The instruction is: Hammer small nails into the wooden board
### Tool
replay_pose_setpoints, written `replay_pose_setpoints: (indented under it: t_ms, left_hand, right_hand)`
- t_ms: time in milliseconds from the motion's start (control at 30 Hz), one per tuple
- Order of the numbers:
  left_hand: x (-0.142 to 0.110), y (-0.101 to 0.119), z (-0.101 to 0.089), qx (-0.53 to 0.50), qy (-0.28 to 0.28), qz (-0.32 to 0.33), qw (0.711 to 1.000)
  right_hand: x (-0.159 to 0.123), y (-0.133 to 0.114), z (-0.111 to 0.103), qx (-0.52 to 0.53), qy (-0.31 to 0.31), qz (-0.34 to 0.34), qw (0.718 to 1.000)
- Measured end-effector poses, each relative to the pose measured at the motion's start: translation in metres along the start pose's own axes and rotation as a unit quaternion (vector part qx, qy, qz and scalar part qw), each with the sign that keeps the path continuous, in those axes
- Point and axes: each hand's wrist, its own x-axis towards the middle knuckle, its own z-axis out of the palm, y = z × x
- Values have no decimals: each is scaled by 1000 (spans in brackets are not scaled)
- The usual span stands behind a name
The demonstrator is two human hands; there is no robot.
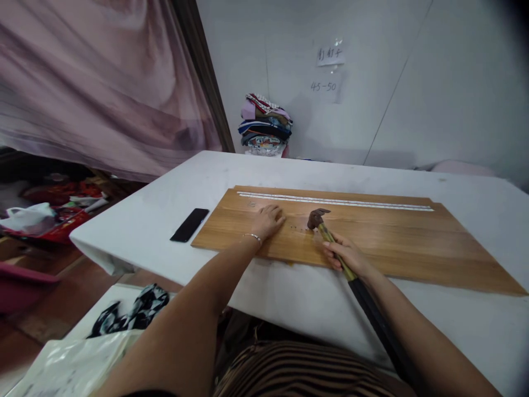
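Observation:
My right hand [345, 255] grips a claw hammer [314, 219] by the upper part of its long handle, just below the head. The hammer's rusty head is at the board's surface, beside a short row of small nail heads [294, 227]. My left hand [268, 220], with a bracelet at the wrist, rests palm down on the wooden board [392, 237], its fingers lying on the wood. A few loose nails [251, 204] lie just beyond that hand. Two white strips with markings [334, 201] run along the board's far side.
The board lies on a white table [152, 207]. Left of it is a black phone [190, 224]. Folded clothes [266, 124] are stacked by the wall at the back. A pink curtain [107, 77] hangs at left; a patterned cloth [132, 311] lies below the table edge.

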Motion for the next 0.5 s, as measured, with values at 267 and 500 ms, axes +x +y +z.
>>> replay_pose_setpoints:
  t_ms: [267, 500]
  left_hand:
    - [0, 2, -2, 0, -2, 1, 1000]
    - [-1, 3, -4, 5, -4, 3, 1000]
  right_hand:
    - [-1, -2, 1, -14, -1, 6, 1000]
    - [-2, -1, 0, -7, -1, 6, 1000]
